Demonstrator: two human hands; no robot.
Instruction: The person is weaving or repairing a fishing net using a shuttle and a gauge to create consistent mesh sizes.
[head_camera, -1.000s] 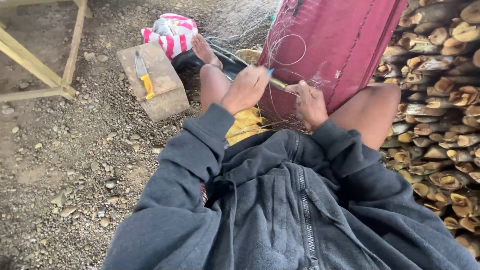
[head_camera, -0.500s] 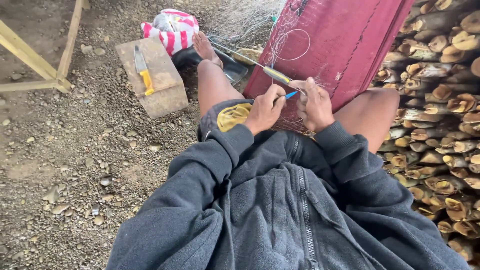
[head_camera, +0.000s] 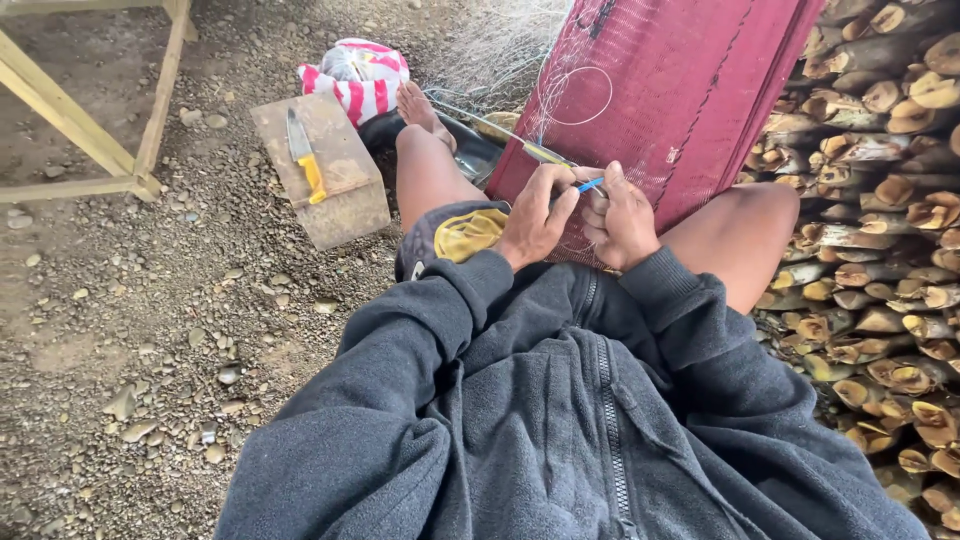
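Both hands met at the red net (head_camera: 690, 90) across the lap: the left hand (head_camera: 535, 215) pinched a blue netting needle (head_camera: 590, 185), the right hand (head_camera: 622, 222) gripped mesh. A hard tug might have tangled the loose looped line (head_camera: 580, 95) or pricked a finger.

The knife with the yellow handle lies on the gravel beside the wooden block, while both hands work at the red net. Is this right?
Not quite. In the head view the knife with the yellow handle lies on top of the wooden block, not on the gravel. The rest holds: the left hand and right hand work at the red net.
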